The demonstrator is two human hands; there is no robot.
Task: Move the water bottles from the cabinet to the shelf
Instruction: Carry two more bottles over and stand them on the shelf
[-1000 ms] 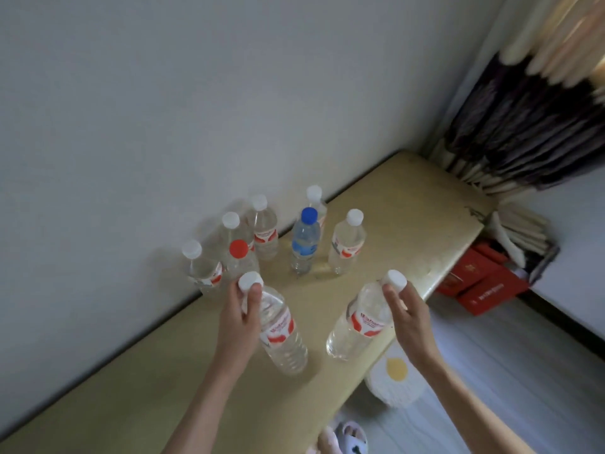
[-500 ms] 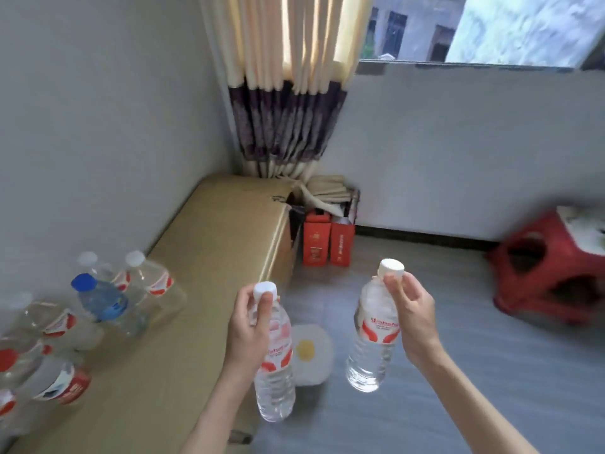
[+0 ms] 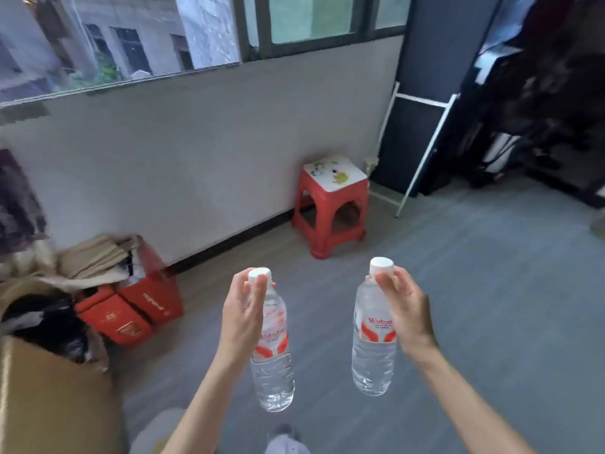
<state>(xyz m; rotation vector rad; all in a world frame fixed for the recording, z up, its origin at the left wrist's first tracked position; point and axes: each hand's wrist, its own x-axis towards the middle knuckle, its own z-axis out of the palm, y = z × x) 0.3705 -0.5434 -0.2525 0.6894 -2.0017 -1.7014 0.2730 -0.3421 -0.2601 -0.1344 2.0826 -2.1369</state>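
Two upright clear bottles (image 3: 272, 348) (image 3: 373, 335) (white-capped)

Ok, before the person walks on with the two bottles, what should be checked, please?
1. Left hand grips the left water bottle at the neck: ok.
2. Right hand grips the right water bottle at the neck: ok.
3. Both white caps on: ok.
4. Bottles hang apart: ok.
5. Red stool off the floor ahead: ok.
6. Shelf in sight: cannot tell.
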